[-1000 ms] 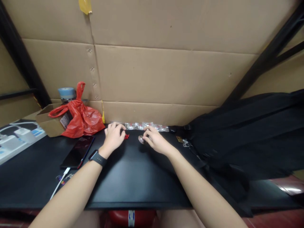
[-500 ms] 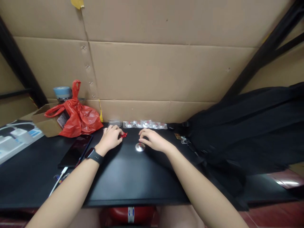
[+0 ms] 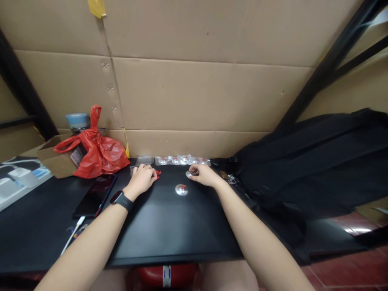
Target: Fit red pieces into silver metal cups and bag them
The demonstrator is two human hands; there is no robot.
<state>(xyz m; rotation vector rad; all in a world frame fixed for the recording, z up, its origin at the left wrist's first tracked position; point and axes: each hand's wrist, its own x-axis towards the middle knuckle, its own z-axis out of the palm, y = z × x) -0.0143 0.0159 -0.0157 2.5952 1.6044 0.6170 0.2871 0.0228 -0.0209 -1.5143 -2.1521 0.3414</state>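
Note:
My right hand [image 3: 202,175] pinches the edge of a small shiny silver cymbal [image 3: 189,174], tilted just above the black table. Nearer to me, a second silver cymbal [image 3: 182,190] lies flat, with a bit of red cord at its centre. To the left, my left hand [image 3: 143,178], with a dark watch on the wrist, rests on the table. Its fingers are curled over short red cords [image 3: 158,173] that poke out past the fingertips. Beside that hand is a clear plastic bag [image 3: 133,169], partly hidden.
Several bagged cymbals [image 3: 177,160] line the cardboard wall [image 3: 188,97]. At left are a red plastic bag [image 3: 103,153], a cardboard box [image 3: 56,159], a phone [image 3: 95,194] and a power strip [image 3: 18,186]. A black backpack [image 3: 318,157] and keys [image 3: 233,179] are at right.
My right hand has moved right, away from the cymbal on the table, and now has another cymbal in its fingers. My left hand stays at the red cords.

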